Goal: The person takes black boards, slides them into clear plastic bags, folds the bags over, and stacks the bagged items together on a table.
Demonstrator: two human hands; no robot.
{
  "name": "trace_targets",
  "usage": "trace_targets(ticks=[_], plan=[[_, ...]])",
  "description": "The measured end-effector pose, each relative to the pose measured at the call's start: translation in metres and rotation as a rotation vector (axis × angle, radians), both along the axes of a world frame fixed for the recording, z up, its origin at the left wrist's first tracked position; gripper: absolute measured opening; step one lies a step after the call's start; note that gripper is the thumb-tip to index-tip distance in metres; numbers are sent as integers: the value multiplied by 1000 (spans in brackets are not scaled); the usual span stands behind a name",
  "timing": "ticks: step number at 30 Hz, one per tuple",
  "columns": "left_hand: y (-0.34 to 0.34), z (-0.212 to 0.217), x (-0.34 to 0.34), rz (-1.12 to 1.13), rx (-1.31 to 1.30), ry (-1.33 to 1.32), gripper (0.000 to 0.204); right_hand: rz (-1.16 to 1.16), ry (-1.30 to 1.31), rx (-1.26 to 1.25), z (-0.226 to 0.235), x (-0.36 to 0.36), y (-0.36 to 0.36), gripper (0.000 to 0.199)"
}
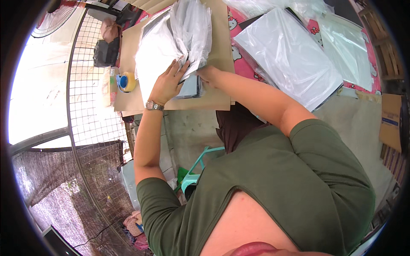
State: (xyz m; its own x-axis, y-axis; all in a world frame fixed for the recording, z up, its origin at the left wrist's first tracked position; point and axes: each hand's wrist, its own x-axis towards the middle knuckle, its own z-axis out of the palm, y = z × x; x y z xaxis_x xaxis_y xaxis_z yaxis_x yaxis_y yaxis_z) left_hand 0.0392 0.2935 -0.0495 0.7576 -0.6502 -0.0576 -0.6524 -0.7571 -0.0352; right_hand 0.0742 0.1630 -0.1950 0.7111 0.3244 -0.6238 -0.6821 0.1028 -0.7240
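Observation:
A white, crinkled plastic bag [158, 47] with clear, gathered film [194, 34] lies over a flat stack [188, 88] with a dark edge. Only the stack's near corner shows from under the plastic. My left hand [168, 83], with a metal watch [154, 105] at the wrist, rests on the bag with its fingers stretched out. Beside the stack's right edge my right hand [208, 75] is closed on the border of the plastic, its fingertips partly hidden. Brown cardboard [218, 91] lies beneath both hands.
A yellow tape roll [127, 82] stands at the cardboard's left edge. To the right, a plastic-wrapped flat stack [290, 55] and clear plastic sheets [346, 51] lie on a pink patterned cover [236, 27]. A wire mesh panel [92, 85] borders the left; a turquoise stool [190, 181] is below.

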Motion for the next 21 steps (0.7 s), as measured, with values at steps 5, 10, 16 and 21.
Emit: trace_targets(ticks=[5, 10, 16, 21], plan=[[7, -10, -4, -4, 4, 3, 76, 96, -223, -172, -4, 7, 13, 39], [4, -10, -3, -13, 15, -6, 78, 88, -115, -115, -17, 25, 19, 46], [-17, -3, 10, -61, 29, -15, 78, -86, -240, -110, -63, 48, 25, 39], [21, -12, -17, 34, 55, 3, 78, 352, -861, -793, -9, 9, -17, 33]])
